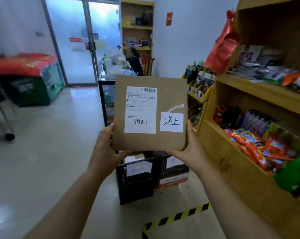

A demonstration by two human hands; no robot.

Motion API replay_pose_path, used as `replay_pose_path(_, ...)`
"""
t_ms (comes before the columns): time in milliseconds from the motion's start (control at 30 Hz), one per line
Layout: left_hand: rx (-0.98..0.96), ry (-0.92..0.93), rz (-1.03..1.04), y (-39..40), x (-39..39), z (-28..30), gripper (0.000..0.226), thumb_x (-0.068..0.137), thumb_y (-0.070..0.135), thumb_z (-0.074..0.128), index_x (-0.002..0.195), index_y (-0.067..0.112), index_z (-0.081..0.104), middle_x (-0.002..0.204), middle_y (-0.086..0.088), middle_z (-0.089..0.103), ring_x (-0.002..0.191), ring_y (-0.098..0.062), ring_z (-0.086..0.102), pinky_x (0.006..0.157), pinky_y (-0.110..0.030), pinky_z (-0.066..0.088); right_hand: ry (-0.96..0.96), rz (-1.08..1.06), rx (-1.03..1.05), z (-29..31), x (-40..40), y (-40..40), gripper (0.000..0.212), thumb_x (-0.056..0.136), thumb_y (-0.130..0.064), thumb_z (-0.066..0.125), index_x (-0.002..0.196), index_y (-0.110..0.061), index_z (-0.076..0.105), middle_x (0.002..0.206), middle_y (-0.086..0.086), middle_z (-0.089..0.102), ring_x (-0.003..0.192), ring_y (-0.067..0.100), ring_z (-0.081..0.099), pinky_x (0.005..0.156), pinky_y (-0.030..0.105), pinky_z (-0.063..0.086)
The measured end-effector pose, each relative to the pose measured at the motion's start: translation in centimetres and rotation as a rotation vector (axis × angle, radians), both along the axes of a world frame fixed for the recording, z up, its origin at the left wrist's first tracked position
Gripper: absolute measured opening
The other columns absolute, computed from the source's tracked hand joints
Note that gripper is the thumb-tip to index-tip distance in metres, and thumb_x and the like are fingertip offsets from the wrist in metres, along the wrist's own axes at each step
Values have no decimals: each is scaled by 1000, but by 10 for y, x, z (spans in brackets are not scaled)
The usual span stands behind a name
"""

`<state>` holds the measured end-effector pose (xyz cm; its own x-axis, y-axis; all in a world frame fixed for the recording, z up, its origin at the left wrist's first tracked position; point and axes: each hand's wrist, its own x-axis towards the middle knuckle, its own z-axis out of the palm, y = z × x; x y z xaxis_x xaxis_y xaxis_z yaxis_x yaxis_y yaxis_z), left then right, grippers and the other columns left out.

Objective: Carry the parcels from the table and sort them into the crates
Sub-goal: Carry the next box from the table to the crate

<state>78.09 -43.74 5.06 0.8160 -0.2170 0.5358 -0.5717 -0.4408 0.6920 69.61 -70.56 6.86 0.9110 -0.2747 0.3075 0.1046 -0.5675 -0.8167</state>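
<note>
you are in the carrying step: the parcel (150, 112), a flat brown cardboard package, is up in the air in front of you, held upright with its label side to your face, above the crates on the floor. your left hand (105, 149) grips the lower left edge, thumb on the front and fingers curled behind, and your right hand (189, 149) grips the lower right corner in the same way. both hands are closed on the parcel, not spread

below the parcel stand two black crates side by side, touching: the left crate (135, 183) and the right crate (173, 168). each one already has something with white paper inside, but these papers are too blurred to read. an orange and white box (174, 181) lies low against the right crate

on the parcel you can see a white shipping label (140, 109) with one barcode at the top and one at the bottom; its small print is not readable. to the right of it is a white sticker (171, 122) with handwriting, which looks like "汶上", and i judge this is the sorting mark

the next move, i think, asks you to match this mark to the right crate, so you need to see the crate papers more clearly, then lower the parcel flat into that crate and let go with both hands. black and yellow tape (176, 216) crosses the floor near your feet
</note>
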Motion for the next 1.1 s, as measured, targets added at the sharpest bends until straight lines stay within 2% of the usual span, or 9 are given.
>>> replay_pose_path(67,-19,-9,39,-7,-1,-2,100,63,25,90,145,20,34,132,5,43,110,-10,52,87,-18,47,0,68,6,-1,14,-14,124,67,-34,90,151,-56,1,134,-43,39,122,-10,45,97,25,48)
replay_pose_path(233,-76,53,149,-10,-5,-9,98,63,19,90,143,29,34,129,11,42,104,4,53,80,-8,47,37,159,-20,-11,45,-24,128,70,-33,90,156,-42,-5,128,-31,36,116,-1,39,97,26,39)
replay_pose_path(367,-73,62,188,-3,2,-5,93,66,22,89,141,31,35,127,14,41,106,10,50,77,-4,44,65,193,-29,-13,66,-20,130,70,-36,89,154,-45,-10,129,-20,38,118,8,43,96,28,42)
replay_pose_path(500,-75,70,194,-3,21,-5,93,66,22,89,142,30,36,128,13,42,107,6,51,79,-8,46,85,192,-12,-14,88,-19,128,71,-34,88,155,-43,-9,119,-25,38,112,4,43,91,24,39)
replay_pose_path(600,-57,84,180,-6,42,-8,94,66,21,89,142,31,35,130,11,43,110,-4,53,84,-17,49,98,172,-14,-15,103,-22,130,71,-35,89,155,-44,-10,124,-21,40,112,5,45,95,24,44)
replay_pose_path(667,-44,88,161,-12,59,-9,96,65,19,90,143,28,34,132,9,42,112,-9,53,88,-25,52,115,136,-20,-13,111,-26,129,71,-35,88,156,-42,-9,126,-20,38,112,4,42,89,17,42)
replay_pose_path(833,-15,87,45,-48,103,-21,98,66,16,88,146,19,32,137,1,41,114,-12,48,90,-24,49,135,7,-40,-16,120,-55,131,67,-36,90,154,-48,-8,136,-17,43,119,10,45,95,31,44)
replay_pose_path(967,-20,152,-65,-90,129,-41,105,64,22,90,149,24,27,139,5,38,116,-11,48,95,-37,53,152,-103,-34,-20,110,-88,127,71,-29,89,155,-43,-4,125,-21,37,114,2,36,90,23,35)
replay_pose_path(1100,-22,159,-120,-133,146,-55,106,65,22,90,149,24,26,142,4,37,120,-13,46,98,-32,49,186,-168,-35,-25,109,-123,129,69,-30,90,156,-41,-5,145,-13,38,121,3,33,94,24,33)
